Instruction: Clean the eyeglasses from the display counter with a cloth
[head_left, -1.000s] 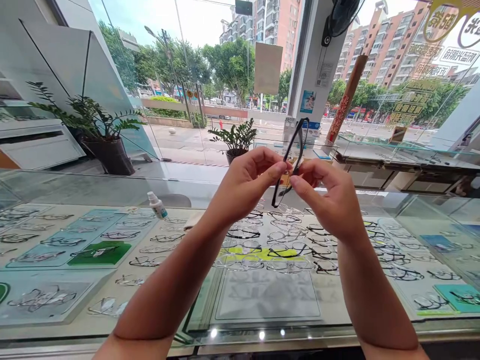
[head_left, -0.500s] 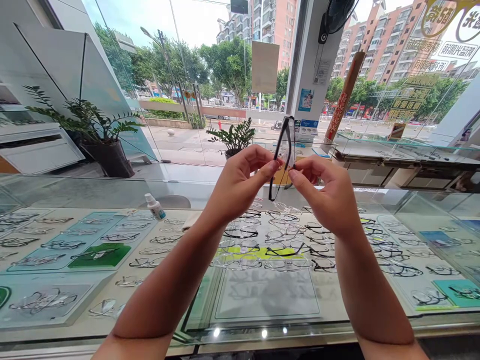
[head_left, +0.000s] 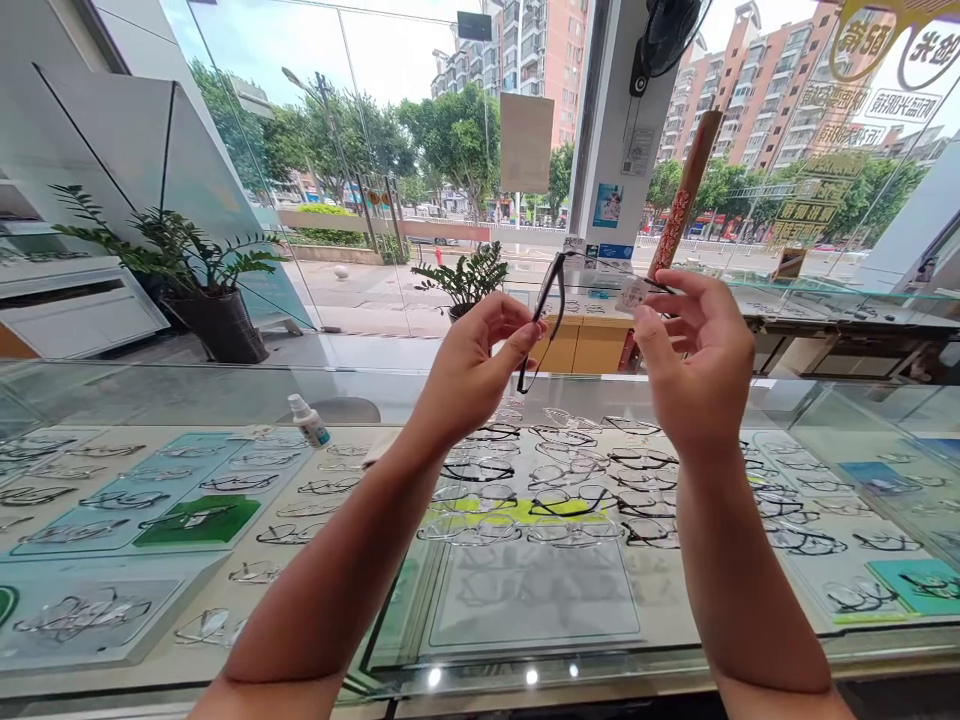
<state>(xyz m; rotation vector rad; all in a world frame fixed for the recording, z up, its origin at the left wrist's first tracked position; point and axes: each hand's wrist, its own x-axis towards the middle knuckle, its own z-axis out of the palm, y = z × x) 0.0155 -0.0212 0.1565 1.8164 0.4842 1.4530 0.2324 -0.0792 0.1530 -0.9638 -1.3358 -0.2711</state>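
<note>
A pair of dark-framed eyeglasses (head_left: 553,290) is held up above the glass counter, turned nearly edge-on. My left hand (head_left: 480,365) pinches the frame between thumb and fingers. To its right, my right hand (head_left: 697,360) has its index finger and thumb at the dark tip of one temple, which is swung out toward it; its other fingers are curled loosely. A small clear piece (head_left: 631,294), perhaps a tag, shows by the right fingertips, too blurred to make out. Below both hands, rows of eyeglasses (head_left: 568,468) lie in the display case.
A white spray bottle (head_left: 308,420) stands on the glass counter (head_left: 420,395) at left. More frames lie on coloured trays (head_left: 199,522) inside the case. Potted plants (head_left: 214,325), a shop window and another counter (head_left: 750,300) are beyond.
My right hand has moved right and slightly up, away from my left hand, swinging one temple outward. My left hand with the eyeglasses has shifted slightly left.
</note>
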